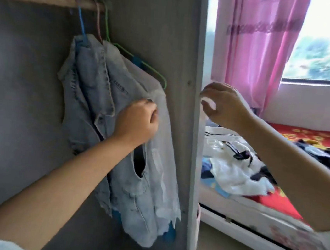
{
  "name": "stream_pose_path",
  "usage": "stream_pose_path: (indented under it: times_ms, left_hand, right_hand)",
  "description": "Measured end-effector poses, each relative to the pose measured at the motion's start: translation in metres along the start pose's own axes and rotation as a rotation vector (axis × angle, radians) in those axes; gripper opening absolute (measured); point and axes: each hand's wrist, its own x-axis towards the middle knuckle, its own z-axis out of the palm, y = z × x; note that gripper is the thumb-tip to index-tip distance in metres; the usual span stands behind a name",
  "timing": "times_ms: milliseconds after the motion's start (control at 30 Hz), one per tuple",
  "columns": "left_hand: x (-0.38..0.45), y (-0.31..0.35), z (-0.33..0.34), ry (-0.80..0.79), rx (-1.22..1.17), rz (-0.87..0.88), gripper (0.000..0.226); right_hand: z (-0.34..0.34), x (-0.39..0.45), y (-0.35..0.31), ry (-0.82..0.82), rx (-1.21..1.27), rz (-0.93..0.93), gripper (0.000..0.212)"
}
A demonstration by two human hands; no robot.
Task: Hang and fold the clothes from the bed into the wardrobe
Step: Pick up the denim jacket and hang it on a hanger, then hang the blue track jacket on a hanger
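A bed (285,205) with a red cover carries heaped white and dark clothes (236,168), seemingly unfolded

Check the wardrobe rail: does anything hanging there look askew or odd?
Yes. The green hanger sits tilted, one shoulder poking out bare above the sheer white garment that the left hand grips. The denim jackets beside it hang bunched and crooked, hems ragged.
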Motion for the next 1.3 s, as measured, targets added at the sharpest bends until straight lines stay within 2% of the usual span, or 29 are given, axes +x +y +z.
stream_pose_path:
  times_ms: [133, 267, 433, 667, 800, 1033, 1167, 1300]
  left_hand:
    - [0.003, 0.077, 0.038, -0.075, -0.005, 0.036, 0.040]
    - [0.010, 0.164, 0.093, -0.338, 0.049, 0.012, 0.024]
    - [0.012, 0.278, 0.168, -0.579, 0.042, 0.038, 0.031]
    - [0.030, 0.442, 0.268, -0.724, -0.080, 0.131, 0.027]
    - [0.038, 0.488, 0.315, -0.780, -0.147, 0.180, 0.022]
    - [0.102, 0.596, 0.445, -0.849, -0.242, 0.289, 0.022]
    - [0.144, 0.655, 0.519, -0.939, -0.244, 0.361, 0.019]
    - [0.165, 0.715, 0.581, -1.009, -0.233, 0.441, 0.027]
  right_hand:
    - [-0.033, -0.076, 0.065, -0.144, -0.056, 0.112, 0.039]
    - [-0.069, -0.149, 0.131, -0.147, -0.126, 0.270, 0.027]
    - [-0.110, -0.235, 0.206, -0.321, -0.201, 0.524, 0.027]
    - [-0.172, -0.367, 0.312, -0.381, -0.192, 0.729, 0.028]
    - [-0.178, -0.417, 0.355, -0.391, -0.172, 0.847, 0.027]
    - [-0.185, -0.485, 0.495, -0.420, -0.203, 1.062, 0.025]
    - [-0.196, -0.514, 0.579, -0.488, -0.190, 1.223, 0.025]
    - [-0.208, -0.552, 0.641, -0.483, -0.140, 1.418, 0.026]
